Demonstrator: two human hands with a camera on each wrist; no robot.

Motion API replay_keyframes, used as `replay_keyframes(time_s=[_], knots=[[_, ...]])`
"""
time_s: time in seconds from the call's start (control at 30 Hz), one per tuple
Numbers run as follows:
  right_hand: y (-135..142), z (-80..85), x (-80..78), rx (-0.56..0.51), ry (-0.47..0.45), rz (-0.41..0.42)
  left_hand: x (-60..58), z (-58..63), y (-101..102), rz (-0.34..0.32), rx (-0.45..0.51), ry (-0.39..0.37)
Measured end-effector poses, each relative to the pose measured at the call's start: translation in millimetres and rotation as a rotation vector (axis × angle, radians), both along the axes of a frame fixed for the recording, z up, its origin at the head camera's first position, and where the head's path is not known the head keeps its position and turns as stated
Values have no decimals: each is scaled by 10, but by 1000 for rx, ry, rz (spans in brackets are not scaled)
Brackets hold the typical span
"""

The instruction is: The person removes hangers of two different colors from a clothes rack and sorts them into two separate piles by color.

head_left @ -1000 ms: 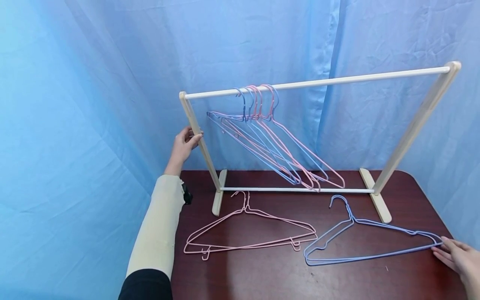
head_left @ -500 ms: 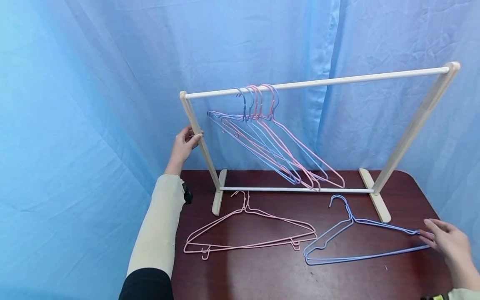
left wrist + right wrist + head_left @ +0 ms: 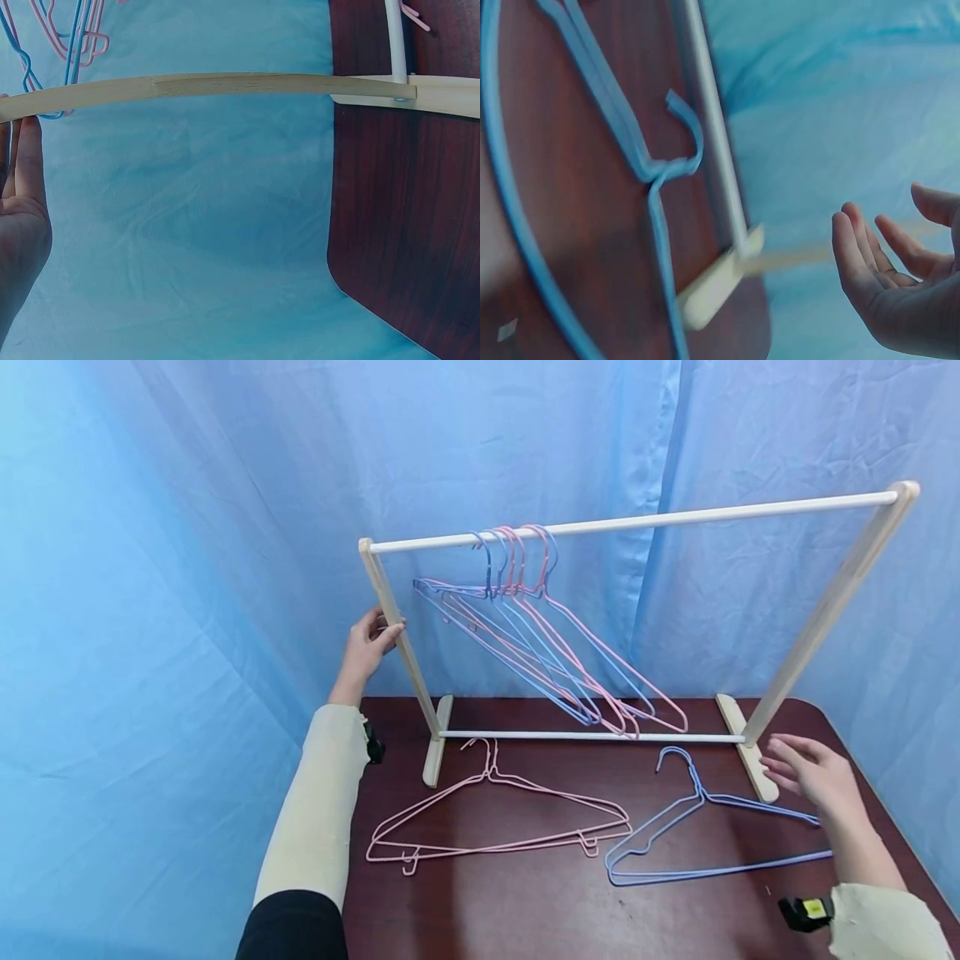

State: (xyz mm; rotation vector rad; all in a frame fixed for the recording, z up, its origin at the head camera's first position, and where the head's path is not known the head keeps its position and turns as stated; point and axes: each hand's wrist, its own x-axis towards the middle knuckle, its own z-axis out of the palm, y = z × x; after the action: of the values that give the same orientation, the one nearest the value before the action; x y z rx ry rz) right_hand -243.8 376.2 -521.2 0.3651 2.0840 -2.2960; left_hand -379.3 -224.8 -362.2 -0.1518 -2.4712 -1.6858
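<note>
A wooden clothes rack (image 3: 637, 521) stands on the table, with several blue and pink hangers (image 3: 521, 572) hooked over the left half of its top rail. My left hand (image 3: 366, 647) holds the rack's left post (image 3: 415, 681), thumb on the near side; the left wrist view shows fingers against the post's edge. Empty, with fingers spread and slightly bent, my right hand (image 3: 817, 781) is raised by the rack's right foot (image 3: 753, 770). Below it lies a pair of blue hangers (image 3: 700, 787), their right end hidden behind the right forearm. A pair of pink hangers (image 3: 489, 770) lies left of them.
The dark red table (image 3: 525, 910) has a rounded far right corner. Blue curtain (image 3: 750, 427) hangs behind the rack and along the left. A white lower bar (image 3: 585, 736) joins the rack's feet just behind the hangers on the table.
My right hand has let go of the blue hangers' right end and moved up and left towards the rack's right foot. The left hand keeps its hold on the post.
</note>
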Motion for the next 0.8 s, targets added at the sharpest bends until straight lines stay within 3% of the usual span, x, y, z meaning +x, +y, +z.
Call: replay_keyframes(time_s=[0.13, 0.4, 0.5, 0.63, 0.7, 0.8], knots=[[-302, 164, -122, -27, 60, 56, -4, 0, -7, -3, 4, -2], [-803, 440, -243, -135, 161, 248, 0, -8, 2, 2, 0, -6], [-948, 492, -280, -154, 207, 336, 12, -1, 11, 7, -3, -8], [-1092, 513, -322, -205, 304, 512, 3, -11, 7, 9, -6, -5], [-1153, 525, -328, -232, 340, 587, -49, -59, -16, 9, 5, -5], [-1246, 560, -323, -233, 347, 612, -137, -144, -60, 8, 12, 5]])
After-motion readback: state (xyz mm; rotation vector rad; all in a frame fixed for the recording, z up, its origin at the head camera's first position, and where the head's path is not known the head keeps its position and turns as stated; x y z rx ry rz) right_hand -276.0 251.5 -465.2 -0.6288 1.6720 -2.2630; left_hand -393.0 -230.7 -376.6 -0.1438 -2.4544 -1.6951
